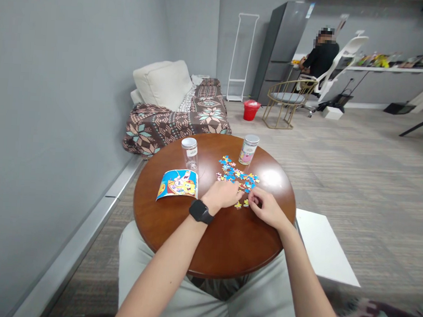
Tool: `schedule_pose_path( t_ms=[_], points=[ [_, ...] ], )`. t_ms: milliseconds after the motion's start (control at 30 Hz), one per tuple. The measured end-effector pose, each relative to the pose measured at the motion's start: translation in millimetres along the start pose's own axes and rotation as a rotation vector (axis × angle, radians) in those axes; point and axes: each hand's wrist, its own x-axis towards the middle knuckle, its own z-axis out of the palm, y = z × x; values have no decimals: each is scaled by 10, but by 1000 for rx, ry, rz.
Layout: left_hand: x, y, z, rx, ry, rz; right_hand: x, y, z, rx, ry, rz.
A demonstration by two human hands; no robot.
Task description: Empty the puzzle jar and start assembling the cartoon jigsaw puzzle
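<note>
Loose jigsaw puzzle pieces [228, 170], mostly blue with some pink and yellow, lie in a heap on the round brown table [212, 245]. My left hand [223, 194], with a black watch at the wrist, reaches over the near edge of the heap, its fingers bent down and partly hidden. Just right of it, my right hand [265, 205] has curled fingers and thumb drawn together; what they hold, if anything, is hidden. Between the hands lie a few yellow pieces [237, 205]. Left of my left hand is a curled cartoon picture sheet [179, 183].
A clear jar with a silver lid [189, 152] stands behind the sheet, and a printed tin [249, 150] behind the heap. Beyond the table are a draped sofa [200, 107], a red bin [250, 110] and a wire chair [288, 98]. Another person [322, 57] sits at the far counter.
</note>
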Motion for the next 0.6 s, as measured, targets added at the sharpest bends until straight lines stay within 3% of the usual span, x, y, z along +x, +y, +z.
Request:
schedule_pose_path(
  t_ms=[100,233,600],
  points=[
    [20,-171,-61,-83,-83,112,2,-24,-12,-5,-8,-3],
    [56,-335,-70,-184,-78,195,7,-46,-17,-4,-1,-10],
    [127,-398,-3,-229,-119,159,1,-74,-3,-45,-5,-36]
  ],
)
